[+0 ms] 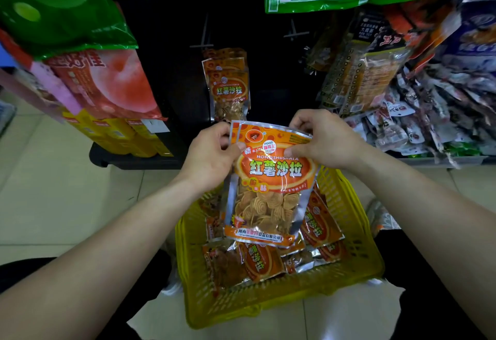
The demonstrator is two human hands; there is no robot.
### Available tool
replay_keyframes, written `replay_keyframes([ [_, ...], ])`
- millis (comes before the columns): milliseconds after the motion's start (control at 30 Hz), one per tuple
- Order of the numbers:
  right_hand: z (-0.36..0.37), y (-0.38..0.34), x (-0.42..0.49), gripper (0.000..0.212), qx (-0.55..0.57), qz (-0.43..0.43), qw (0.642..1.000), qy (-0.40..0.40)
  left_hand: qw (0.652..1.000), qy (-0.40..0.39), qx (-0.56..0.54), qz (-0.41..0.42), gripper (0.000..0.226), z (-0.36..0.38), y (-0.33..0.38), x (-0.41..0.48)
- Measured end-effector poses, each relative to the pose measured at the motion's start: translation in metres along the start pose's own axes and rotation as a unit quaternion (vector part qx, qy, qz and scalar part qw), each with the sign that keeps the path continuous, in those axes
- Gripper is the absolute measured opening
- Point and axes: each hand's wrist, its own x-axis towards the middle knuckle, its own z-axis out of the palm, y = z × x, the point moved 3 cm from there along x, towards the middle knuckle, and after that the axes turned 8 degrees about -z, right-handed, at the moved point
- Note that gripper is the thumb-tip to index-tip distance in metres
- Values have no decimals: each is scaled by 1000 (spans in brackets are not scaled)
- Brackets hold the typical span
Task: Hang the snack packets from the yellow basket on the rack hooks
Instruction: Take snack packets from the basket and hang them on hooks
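I hold orange snack packets (pixel 271 178) upright above the yellow basket (pixel 357 267); a second packet's edge shows behind the front one. My left hand (pixel 212 157) pinches the top left corner and my right hand (pixel 324 141) pinches the top right. More orange packets (pixel 257 261) lie in the basket. Matching packets (pixel 228 84) hang on a hook of the black rack (pixel 174 44). Two bare hooks (pixel 295 32) stick out of the rack above.
Green and pink bags (pixel 80 44) hang at the left over yellow boxes (pixel 120 132). Dark snack packs (pixel 375 71) hang at the right above a bin of small packets (pixel 429 124). The basket stands on a tiled floor (pixel 53 192).
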Motion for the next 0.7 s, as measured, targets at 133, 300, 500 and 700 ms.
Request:
replay_keyframes([
  [133,-3,2,0,36,-4,-4,1000,25,1000,3,6,3,13,-1,1,1],
  [300,-5,3,0,13,15,-22,999,21,999,17,30,6,12,-3,0,6],
  [500,-6,5,1,5,14,-29,999,24,999,18,28,-9,13,-2,-4,8],
  [700,-5,7,1,6,3,-19,999,41,1000,9,17,-18,14,0,-6,8],
])
